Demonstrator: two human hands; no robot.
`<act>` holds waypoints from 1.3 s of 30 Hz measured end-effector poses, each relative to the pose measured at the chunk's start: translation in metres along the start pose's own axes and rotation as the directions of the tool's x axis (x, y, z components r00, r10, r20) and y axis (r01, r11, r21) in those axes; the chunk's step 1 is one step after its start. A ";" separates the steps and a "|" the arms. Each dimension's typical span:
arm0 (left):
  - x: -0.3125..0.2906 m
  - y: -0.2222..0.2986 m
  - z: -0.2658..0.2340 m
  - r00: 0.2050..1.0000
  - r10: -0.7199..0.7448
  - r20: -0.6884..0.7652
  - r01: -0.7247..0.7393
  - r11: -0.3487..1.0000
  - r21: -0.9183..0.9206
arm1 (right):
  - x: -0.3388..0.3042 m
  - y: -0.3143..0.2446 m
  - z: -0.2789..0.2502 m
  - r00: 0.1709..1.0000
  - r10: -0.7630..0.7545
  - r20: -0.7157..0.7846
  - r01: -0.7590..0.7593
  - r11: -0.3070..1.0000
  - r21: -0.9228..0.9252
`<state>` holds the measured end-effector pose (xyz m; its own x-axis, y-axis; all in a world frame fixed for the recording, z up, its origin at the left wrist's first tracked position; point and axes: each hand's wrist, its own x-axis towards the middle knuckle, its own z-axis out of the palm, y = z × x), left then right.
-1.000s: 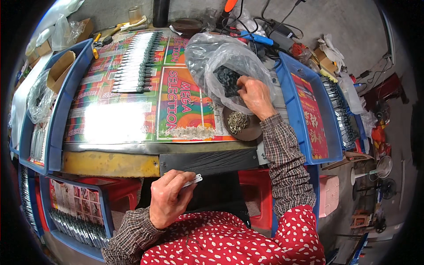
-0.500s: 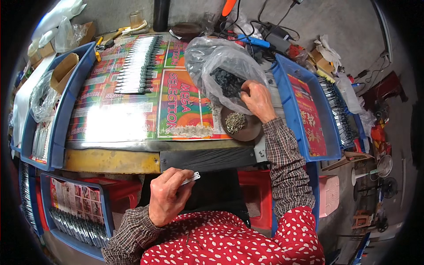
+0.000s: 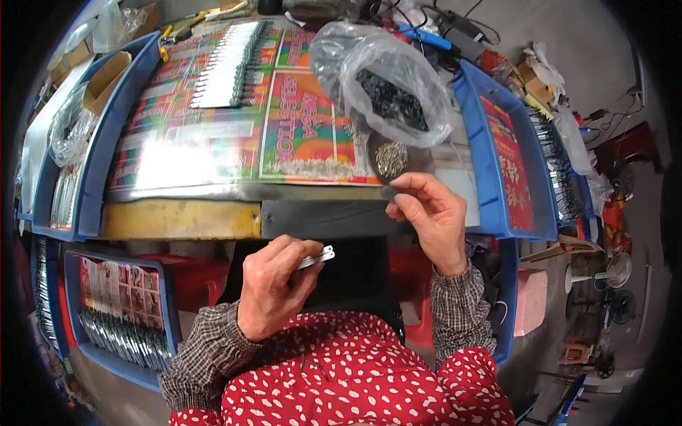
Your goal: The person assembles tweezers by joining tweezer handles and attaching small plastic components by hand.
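In front of my lap, my left hand (image 3: 278, 284) is closed round narrow white strips (image 3: 318, 258) whose rounded, holed ends stick out past the fingers. My right hand (image 3: 437, 220), just over the table's front edge, pinches a small dark roundish piece (image 3: 388, 192) between thumb and fingertips. Beyond it lies a heap of tiny silvery metal pins (image 3: 391, 157) on a round dark dish. Behind that stands a clear plastic bag (image 3: 334, 53), its mouth spread, holding many small dark pieces (image 3: 389, 99). A row of white strips with dark ends (image 3: 229, 67) lies on the tabletop farther back.
A colourful printed sheet (image 3: 302, 117) covers the tabletop. Blue trays stand left (image 3: 96, 167) and right (image 3: 474, 138); another blue tray (image 3: 169, 298), lower left, holds rows of strips with dark ends. A blue-handled tool (image 3: 426, 37) and cables lie behind the bag.
My right hand has come out of the bag toward me, now pinching a small dark piece. My left hand keeps the white strips. The view has shifted, so the table sits higher.
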<state>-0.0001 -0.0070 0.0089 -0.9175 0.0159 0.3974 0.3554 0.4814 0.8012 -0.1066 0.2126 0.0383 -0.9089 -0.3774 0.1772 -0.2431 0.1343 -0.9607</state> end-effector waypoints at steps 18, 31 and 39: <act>-0.008 0.003 0.011 0.998 0.052 0.032 -0.051 0.998 -0.030 | -0.055 0.011 0.033 0.993 0.064 0.101 -0.075 0.991 0.110; -0.011 0.002 0.010 0.996 0.084 0.041 -0.084 0.996 -0.013 | -0.055 0.016 0.045 0.984 0.141 0.113 -0.164 0.959 0.233; -0.014 -0.001 0.011 0.996 0.069 0.059 -0.069 0.998 -0.008 | -0.053 0.026 0.044 0.977 0.150 0.154 -0.191 0.933 0.304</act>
<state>0.0102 0.0015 -0.0023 -0.8996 0.1006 0.4250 0.4191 0.4724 0.7753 -0.0501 0.1958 -0.0055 -0.8718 -0.4899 -0.0041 0.0499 -0.0806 -0.9955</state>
